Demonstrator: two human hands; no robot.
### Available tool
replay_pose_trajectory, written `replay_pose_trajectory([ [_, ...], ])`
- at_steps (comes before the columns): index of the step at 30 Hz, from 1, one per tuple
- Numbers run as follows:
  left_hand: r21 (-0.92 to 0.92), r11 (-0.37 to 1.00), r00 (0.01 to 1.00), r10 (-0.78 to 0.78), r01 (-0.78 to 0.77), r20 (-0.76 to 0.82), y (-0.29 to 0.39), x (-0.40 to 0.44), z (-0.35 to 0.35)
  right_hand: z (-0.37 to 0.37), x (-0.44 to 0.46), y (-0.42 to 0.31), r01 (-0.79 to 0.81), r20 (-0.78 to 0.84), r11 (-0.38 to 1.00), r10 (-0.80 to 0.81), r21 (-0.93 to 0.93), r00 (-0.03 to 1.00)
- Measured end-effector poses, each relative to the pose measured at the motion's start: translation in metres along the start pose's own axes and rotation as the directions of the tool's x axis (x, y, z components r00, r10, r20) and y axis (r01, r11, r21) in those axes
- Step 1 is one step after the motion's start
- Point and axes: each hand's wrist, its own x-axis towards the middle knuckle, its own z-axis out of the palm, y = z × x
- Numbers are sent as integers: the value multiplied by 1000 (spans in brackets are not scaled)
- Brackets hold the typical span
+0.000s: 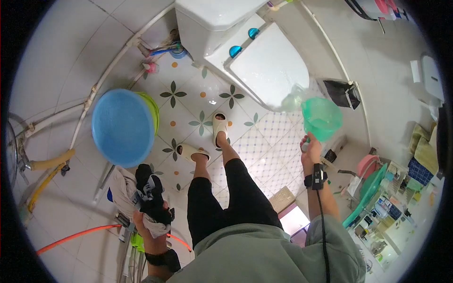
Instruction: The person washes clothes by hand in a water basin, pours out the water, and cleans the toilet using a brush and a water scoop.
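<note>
My right hand (311, 150) is closed round the handle of a translucent green water dipper (323, 119). The dipper is tilted beside the front of the white toilet (271, 66), whose lid is down. A clear blur like water (293, 99) spreads from the dipper's rim toward the toilet's front edge. At lower left, my left hand (139, 223) grips a bundle of laundry: a pale cloth (123, 185) and black pieces with white lettering (150, 187). The bundle hides most of its fingers.
A blue basin (123, 127) leans at the left wall with a green one (150, 111) behind it. An orange hose (75, 238) and poles (127, 259) are at lower left. A black bag (340, 94) hangs at right. Shelves with bottles (382, 221) stand at far right.
</note>
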Motion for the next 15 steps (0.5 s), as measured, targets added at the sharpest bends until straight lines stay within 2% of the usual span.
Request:
replay_pose_trajectory([
  [3, -24, 1000, 995, 17, -19, -96, -2, 3, 27, -4, -5, -15, -73, 2, 986, 74, 152, 997],
  [6, 41, 998, 993, -32, 37, -116, -2, -4, 37, -23, -2, -24, -171, 112, 974, 155, 147, 982],
  [9, 111, 993, 985, -12, 32, -170, -4, 1, 47, -21, -12, -30, -140, 156, 990, 134, 28, 979],
  [12, 96, 994, 998, -52, 54, -32, -5, 6, 30, -7, -24, -34, -36, 221, 985, 74, -171, 973],
  [15, 132, 990, 997, -45, 54, -65, -6, 0, 29, 4, -21, -33, 71, 277, 943, 23, -325, 961],
])
